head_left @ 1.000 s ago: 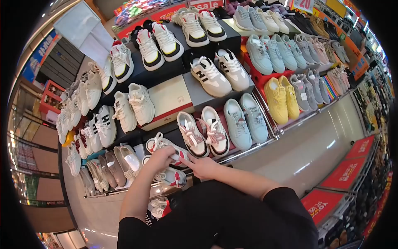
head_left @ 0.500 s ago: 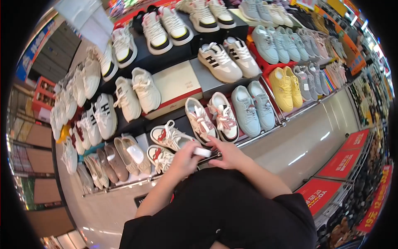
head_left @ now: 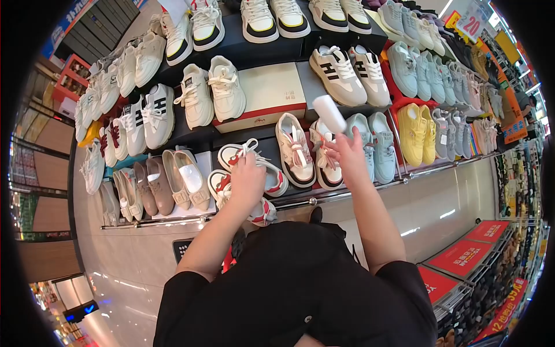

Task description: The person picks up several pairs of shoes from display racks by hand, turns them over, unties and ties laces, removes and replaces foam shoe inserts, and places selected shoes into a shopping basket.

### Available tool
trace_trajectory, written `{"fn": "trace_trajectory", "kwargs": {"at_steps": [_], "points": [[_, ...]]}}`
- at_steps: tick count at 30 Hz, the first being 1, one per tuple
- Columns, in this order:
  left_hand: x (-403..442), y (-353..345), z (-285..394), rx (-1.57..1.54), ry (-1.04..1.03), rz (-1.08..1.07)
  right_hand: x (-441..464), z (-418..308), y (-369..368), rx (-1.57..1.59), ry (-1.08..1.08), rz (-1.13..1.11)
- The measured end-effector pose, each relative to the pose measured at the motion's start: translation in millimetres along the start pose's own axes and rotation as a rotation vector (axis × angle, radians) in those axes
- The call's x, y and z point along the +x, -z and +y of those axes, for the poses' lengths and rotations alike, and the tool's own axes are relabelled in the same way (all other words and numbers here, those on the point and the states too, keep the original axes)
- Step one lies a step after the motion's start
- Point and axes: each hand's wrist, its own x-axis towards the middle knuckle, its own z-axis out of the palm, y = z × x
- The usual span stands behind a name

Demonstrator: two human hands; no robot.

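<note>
My left hand is over a white sneaker with red trim in the front row, its fingers closed at the laces and tongue. Beside it lies the matching sneaker, partly covered by my wrist. My right hand is raised in front of the shoes, holding a short white roll at its fingertips; what the roll is made of I cannot tell. Behind that hand stand a white sneaker with pink laces and its mate, along with a pair of pale blue sneakers.
A metal rail runs along the front of the stepped display. A cream shoe box sits between pairs on the middle step. Yellow sneakers stand to the right, flat beige shoes to the left. Red signs top a rack at lower right.
The white roll has gone from my left hand to my right, which has lifted up and right. My left hand has moved forward onto the red-trimmed sneaker. The view has shifted.
</note>
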Motion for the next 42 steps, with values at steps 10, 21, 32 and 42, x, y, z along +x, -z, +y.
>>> {"fn": "trace_trajectory", "kwargs": {"at_steps": [10,21,32,42], "points": [[4,-3,-26,-0.271,0.312,0.072,-41,71,-14,-0.770,0.614,-0.633],[8,-10,-45,-0.530,0.446,0.068,-21,92,-86,-1.305,0.387,-0.877],[-1,-2,-41,-0.542,0.268,0.189,-1,101,-130,-1.454,0.199,-0.722],[8,-33,-128,-0.365,0.293,-0.024,-7,124,-126,-1.529,0.448,-0.632]]}}
